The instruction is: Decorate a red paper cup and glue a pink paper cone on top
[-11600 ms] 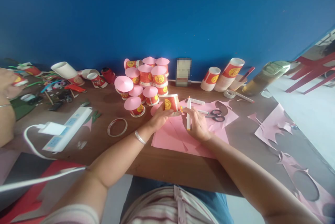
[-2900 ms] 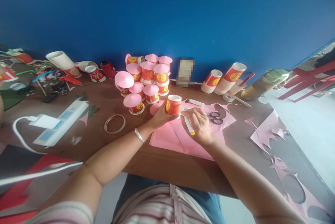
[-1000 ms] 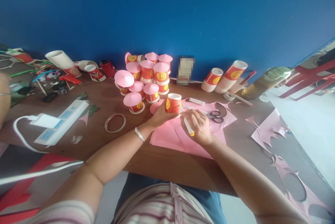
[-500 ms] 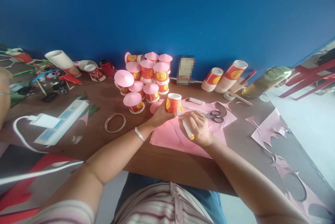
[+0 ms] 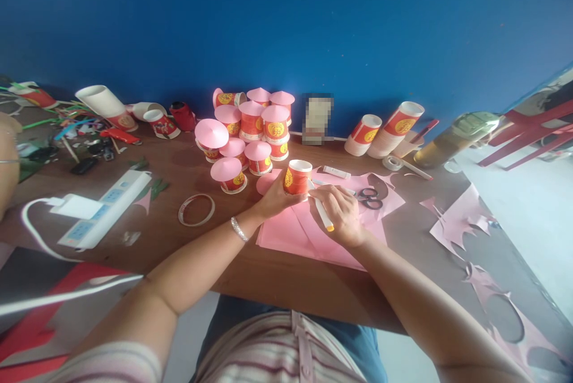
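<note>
My left hand point(image 5: 278, 197) is wrapped round a red paper cup point(image 5: 295, 179) with a yellow emblem and a white rim, held mouth up above the pink paper. In my right hand point(image 5: 338, 211) is a slim white utility knife point(image 5: 323, 215) with a yellow end. Its tip meets the right side of the cup; the exact contact is too small to make out. Pink paper sheets point(image 5: 286, 232) lie under both hands. Black-handled scissors point(image 5: 370, 198), partly covered by my right hand, and a small white tube point(image 5: 336, 172) rest on the paper.
Several red cups with pink cone tops point(image 5: 258, 151) stand behind my left hand. Stacked cups point(image 5: 396, 129), a tape roll point(image 5: 393, 163) and a bottle point(image 5: 456, 138) are at the right. Leftward lie a ring point(image 5: 196, 210) and a power strip point(image 5: 105, 210); paper scraps point(image 5: 463, 222) lie rightward.
My right hand and the knife have shifted slightly to the right along the cup. The cup is tilted a little differently in my left hand, its emblem turned further left.
</note>
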`<state>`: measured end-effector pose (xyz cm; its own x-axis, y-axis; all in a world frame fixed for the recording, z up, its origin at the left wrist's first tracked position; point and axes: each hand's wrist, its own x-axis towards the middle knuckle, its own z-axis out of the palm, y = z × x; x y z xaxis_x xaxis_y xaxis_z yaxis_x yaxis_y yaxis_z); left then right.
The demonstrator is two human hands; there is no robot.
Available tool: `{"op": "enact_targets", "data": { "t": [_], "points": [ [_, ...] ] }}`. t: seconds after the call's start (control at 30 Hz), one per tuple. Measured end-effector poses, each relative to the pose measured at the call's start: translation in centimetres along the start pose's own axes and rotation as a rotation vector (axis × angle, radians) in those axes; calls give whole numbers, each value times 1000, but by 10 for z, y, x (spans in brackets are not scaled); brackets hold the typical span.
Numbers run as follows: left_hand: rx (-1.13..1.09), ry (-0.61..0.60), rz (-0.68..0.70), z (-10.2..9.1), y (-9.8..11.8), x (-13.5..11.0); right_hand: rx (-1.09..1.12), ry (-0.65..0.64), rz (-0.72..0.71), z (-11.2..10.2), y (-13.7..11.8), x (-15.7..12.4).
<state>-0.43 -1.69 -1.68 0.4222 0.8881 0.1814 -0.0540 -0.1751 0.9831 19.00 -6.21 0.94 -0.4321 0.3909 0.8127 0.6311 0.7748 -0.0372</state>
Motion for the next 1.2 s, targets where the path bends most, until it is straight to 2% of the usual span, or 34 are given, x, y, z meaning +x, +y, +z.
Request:
{"op": "enact_targets", "data": {
  "t": [0.47, 0.8, 1.03, 1.2],
  "points": [
    [33, 45, 12, 0, -3, -1, 71, -46, -20, 5, -6, -2],
    [87, 89, -27, -1, -7, -1, 87, 0, -47, 11, -10, -1],
    [88, 72, 12, -1, -7, -2, 56, 15, -49, 5, -8, 0],
    [147, 56, 33, -1, -4, -2, 14, -20, -18, -1, -3, 1]
  ]
}}
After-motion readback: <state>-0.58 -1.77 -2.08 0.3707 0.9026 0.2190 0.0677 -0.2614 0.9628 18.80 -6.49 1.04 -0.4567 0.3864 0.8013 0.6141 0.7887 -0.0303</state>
